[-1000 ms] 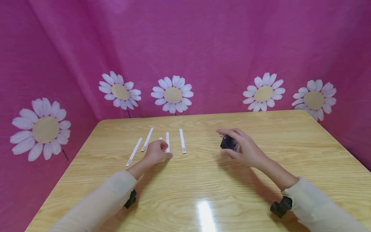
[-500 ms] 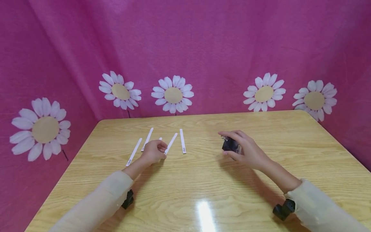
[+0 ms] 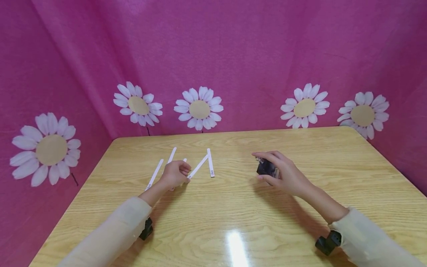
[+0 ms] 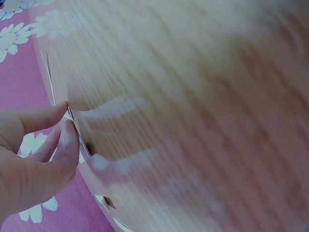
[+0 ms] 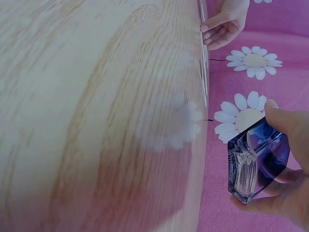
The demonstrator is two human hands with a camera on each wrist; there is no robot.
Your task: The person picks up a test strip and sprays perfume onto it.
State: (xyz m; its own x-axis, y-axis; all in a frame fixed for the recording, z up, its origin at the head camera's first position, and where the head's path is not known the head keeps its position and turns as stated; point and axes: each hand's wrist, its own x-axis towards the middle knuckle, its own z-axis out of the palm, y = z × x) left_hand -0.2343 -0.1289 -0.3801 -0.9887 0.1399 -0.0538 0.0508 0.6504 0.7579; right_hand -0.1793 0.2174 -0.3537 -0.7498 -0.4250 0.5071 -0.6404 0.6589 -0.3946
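My left hand (image 3: 173, 175) pinches the near end of a white paper strip (image 3: 199, 165) between thumb and fingers. That strip slants to the right, and its far end meets or overlaps the top of another white strip (image 3: 211, 165). More strips lie left of the hand, among them an outer one (image 3: 156, 171) and one behind the hand (image 3: 172, 154), partly covered by it. In the right wrist view, my right hand (image 5: 287, 188) grips a faceted dark blue glass perfume bottle (image 5: 263, 159). In the head view the bottle (image 3: 265, 168) appears just above the table.
The light wooden table (image 3: 220, 211) carries a bright reflection near its front edge. A magenta cloth (image 3: 240, 66) with large daisies hangs behind and along the sides. Each wrist wears a black camera, such as the right one (image 3: 328, 243).
The pinched strip has turned from nearly straight to slanting, its far end swinging right to the rightmost strip. My left hand has shifted slightly left; the right hand with the bottle, slightly right.
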